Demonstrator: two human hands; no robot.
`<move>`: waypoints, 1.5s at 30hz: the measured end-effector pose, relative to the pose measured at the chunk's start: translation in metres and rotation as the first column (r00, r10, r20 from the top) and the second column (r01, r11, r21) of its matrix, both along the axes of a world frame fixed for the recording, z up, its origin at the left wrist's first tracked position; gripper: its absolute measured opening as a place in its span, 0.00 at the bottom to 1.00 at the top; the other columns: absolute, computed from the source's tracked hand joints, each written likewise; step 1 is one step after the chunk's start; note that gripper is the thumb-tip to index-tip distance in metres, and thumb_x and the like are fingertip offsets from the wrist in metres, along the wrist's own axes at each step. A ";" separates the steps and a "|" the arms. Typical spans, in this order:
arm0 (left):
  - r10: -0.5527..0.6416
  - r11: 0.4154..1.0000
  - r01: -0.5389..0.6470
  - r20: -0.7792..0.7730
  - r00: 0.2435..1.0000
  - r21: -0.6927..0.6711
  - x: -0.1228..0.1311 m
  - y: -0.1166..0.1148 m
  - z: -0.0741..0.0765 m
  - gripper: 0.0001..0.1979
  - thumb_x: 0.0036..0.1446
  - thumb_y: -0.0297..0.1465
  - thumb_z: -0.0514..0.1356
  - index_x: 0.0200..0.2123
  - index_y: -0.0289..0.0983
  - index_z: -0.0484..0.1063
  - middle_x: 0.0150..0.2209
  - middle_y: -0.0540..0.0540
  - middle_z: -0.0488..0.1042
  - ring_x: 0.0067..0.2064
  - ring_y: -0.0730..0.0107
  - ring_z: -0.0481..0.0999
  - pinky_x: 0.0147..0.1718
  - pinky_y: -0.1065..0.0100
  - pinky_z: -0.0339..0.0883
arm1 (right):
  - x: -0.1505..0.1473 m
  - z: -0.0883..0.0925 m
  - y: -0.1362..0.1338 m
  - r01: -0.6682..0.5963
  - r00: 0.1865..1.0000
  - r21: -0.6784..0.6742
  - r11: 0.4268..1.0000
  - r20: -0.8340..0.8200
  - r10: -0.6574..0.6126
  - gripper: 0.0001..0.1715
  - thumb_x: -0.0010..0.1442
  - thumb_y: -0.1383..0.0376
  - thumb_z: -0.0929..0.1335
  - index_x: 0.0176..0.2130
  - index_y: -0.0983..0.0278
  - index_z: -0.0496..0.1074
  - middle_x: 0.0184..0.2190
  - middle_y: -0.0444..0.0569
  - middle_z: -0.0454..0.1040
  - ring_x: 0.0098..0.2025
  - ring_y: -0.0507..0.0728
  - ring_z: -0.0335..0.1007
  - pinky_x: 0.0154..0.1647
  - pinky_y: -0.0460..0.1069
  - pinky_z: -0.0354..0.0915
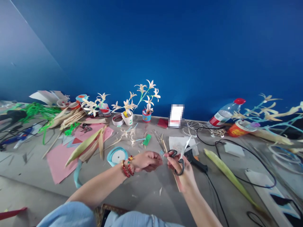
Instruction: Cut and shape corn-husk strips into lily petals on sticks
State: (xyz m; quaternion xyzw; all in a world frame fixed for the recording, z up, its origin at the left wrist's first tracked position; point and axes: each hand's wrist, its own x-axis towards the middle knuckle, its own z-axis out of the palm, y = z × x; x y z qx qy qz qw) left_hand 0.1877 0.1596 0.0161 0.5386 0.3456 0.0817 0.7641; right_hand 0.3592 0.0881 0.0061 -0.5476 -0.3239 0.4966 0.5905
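Observation:
My right hand (pixel 184 172) is closed on a pair of scissors (pixel 180 167), its dark handle loops around my fingers and its bright blades slanting up and away. Close by on the left, my left hand (pixel 148 160) has its fingers curled together; whatever they pinch is too small or hidden to name. Red bead bracelets (pixel 126 168) circle that wrist. Just left of it lies a roll of light-blue ribbon (pixel 117 156). Beyond the hands are small pale husk flowers (pixel 131 135) and a green piece (pixel 147 139). A black glue gun (pixel 196 160) rests beside my right hand.
Flower stems stand in a white cup (pixel 127 118) and a blue-red pot (pixel 146 116) along the blue wall. Pink paper (pixel 62 162) and corn husks (pixel 86 146) lie left. To the right are a tilted plastic bottle (pixel 221 116), a long green husk (pixel 228 173) and black cables (pixel 255 186).

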 end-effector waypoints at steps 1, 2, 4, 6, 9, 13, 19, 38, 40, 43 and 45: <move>0.005 0.999 -0.004 0.036 0.999 -0.045 -0.001 -0.004 0.003 0.21 0.48 0.47 0.66 0.30 0.38 0.64 0.18 0.60 0.53 0.18 0.82 0.47 0.17 0.74 0.42 | -0.003 0.003 0.001 0.014 1.000 0.015 1.000 -0.006 -0.014 0.19 0.47 0.55 0.76 0.34 0.62 0.71 0.28 0.45 0.75 0.23 0.51 0.63 0.24 0.47 0.61; 0.018 0.996 -0.012 0.068 0.998 -0.083 -0.001 -0.007 0.005 0.21 0.47 0.46 0.67 0.30 0.38 0.64 0.18 0.60 0.52 0.17 0.83 0.46 0.17 0.74 0.41 | -0.005 0.006 0.002 0.025 1.000 0.027 0.999 -0.007 -0.025 0.18 0.47 0.56 0.76 0.33 0.62 0.70 0.25 0.43 0.74 0.21 0.50 0.61 0.23 0.47 0.60; 0.067 0.988 -0.047 0.128 0.990 -0.149 -0.003 -0.011 0.008 0.20 0.48 0.46 0.68 0.31 0.37 0.66 0.19 0.60 0.52 0.17 0.83 0.46 0.17 0.75 0.40 | -0.008 0.010 0.002 0.041 0.999 0.049 0.998 -0.002 -0.041 0.18 0.46 0.58 0.77 0.31 0.62 0.69 0.21 0.40 0.70 0.19 0.49 0.59 0.21 0.47 0.58; 0.131 0.975 -0.095 0.171 0.977 -0.200 -0.005 -0.014 0.009 0.19 0.51 0.45 0.67 0.32 0.35 0.70 0.20 0.58 0.56 0.17 0.84 0.49 0.17 0.75 0.42 | -0.008 0.013 0.003 0.045 0.999 0.062 0.997 0.009 -0.046 0.18 0.46 0.58 0.77 0.30 0.62 0.69 0.19 0.39 0.68 0.18 0.50 0.60 0.20 0.47 0.59; 0.219 0.957 -0.172 0.196 0.956 -0.231 -0.007 -0.018 0.008 0.18 0.52 0.43 0.67 0.31 0.32 0.72 0.26 0.50 0.70 0.22 0.81 0.65 0.20 0.75 0.57 | -0.008 0.013 0.003 0.038 0.999 0.059 0.998 0.036 -0.040 0.17 0.48 0.57 0.76 0.30 0.62 0.69 0.17 0.39 0.68 0.17 0.50 0.59 0.18 0.46 0.58; 0.270 0.909 -0.179 0.206 0.941 -0.376 -0.007 -0.022 0.002 0.17 0.51 0.42 0.68 0.33 0.33 0.73 0.35 0.39 0.80 0.36 0.62 0.81 0.36 0.64 0.72 | -0.009 0.010 0.004 0.029 0.995 0.061 0.998 0.096 -0.035 0.15 0.49 0.58 0.75 0.30 0.62 0.69 0.17 0.39 0.68 0.17 0.49 0.58 0.16 0.45 0.56; 0.292 0.853 -0.131 0.254 0.922 -0.504 -0.006 -0.023 0.000 0.13 0.59 0.37 0.64 0.38 0.30 0.76 0.36 0.36 0.82 0.36 0.60 0.83 0.39 0.61 0.75 | -0.009 0.005 0.005 -0.007 0.983 0.106 0.994 0.183 -0.013 0.14 0.47 0.61 0.77 0.30 0.62 0.71 0.20 0.40 0.72 0.20 0.52 0.65 0.23 0.47 0.63; 0.258 0.856 -0.074 0.298 0.919 -0.511 -0.004 -0.023 0.005 0.15 0.62 0.38 0.62 0.38 0.30 0.78 0.38 0.34 0.83 0.37 0.59 0.84 0.37 0.64 0.76 | -0.007 0.002 0.007 -0.066 0.989 0.127 0.990 0.143 0.048 0.16 0.49 0.58 0.77 0.31 0.63 0.72 0.24 0.44 0.74 0.24 0.53 0.68 0.26 0.48 0.66; 0.255 0.856 -0.068 0.303 0.918 -0.513 -0.005 -0.024 0.005 0.15 0.62 0.38 0.61 0.38 0.30 0.78 0.38 0.33 0.83 0.37 0.60 0.84 0.37 0.64 0.76 | -0.007 -0.003 0.007 -0.068 0.991 0.130 0.989 0.122 0.052 0.16 0.49 0.57 0.78 0.32 0.63 0.73 0.25 0.44 0.74 0.25 0.54 0.69 0.27 0.49 0.66; 0.264 0.853 -0.074 0.305 0.915 -0.516 -0.005 -0.024 0.005 0.15 0.63 0.37 0.61 0.38 0.30 0.79 0.38 0.34 0.83 0.37 0.60 0.84 0.37 0.64 0.76 | -0.008 -0.008 0.008 -0.063 0.994 0.134 0.989 0.099 0.050 0.17 0.49 0.57 0.78 0.32 0.63 0.73 0.27 0.44 0.74 0.27 0.54 0.70 0.30 0.49 0.67; 0.272 0.851 -0.081 0.303 0.913 -0.519 -0.005 -0.024 0.006 0.15 0.62 0.37 0.61 0.38 0.30 0.79 0.38 0.35 0.83 0.37 0.61 0.84 0.37 0.64 0.76 | -0.009 -0.009 0.009 -0.057 0.995 0.133 0.989 0.087 0.046 0.17 0.49 0.56 0.78 0.32 0.63 0.73 0.26 0.44 0.74 0.27 0.54 0.70 0.29 0.49 0.66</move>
